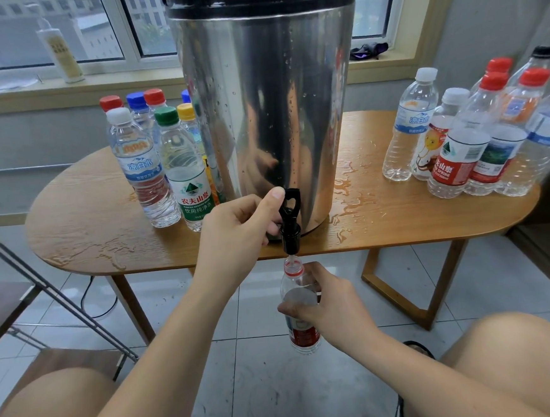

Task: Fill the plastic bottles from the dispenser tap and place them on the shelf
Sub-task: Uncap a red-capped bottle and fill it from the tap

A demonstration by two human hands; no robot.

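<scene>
A steel dispenser [269, 110], beaded with droplets, stands in the middle of a wooden surface [86, 206], and its black tap [290, 236] juts over the front edge. The left hand [236, 234] has its grip closed on that tap: the thumb lies on top of the black lever [292, 199] and the fingers curl round the body beneath it. The right hand [333, 302] has its grip wrapped round an uncapped plastic bottle [305, 337] with a red label, thumb and fingers circling its upper half. This bottle is held upright below the surface's edge, above the tiled floor [274, 389] and between the person's bare knees, its mouth just under the spout; a pale thread of water joins the two. To the left of the dispenser stands a cluster of capped bottles [151, 158], with water visible in the nearest ones. To the right is another cluster [459, 141], capped in white, red and black. Spilled water [351, 195] pools on the surface beside the dispenser's base. On the windowsill behind are a pump bottle [60, 50] and a dark object [368, 50].
</scene>
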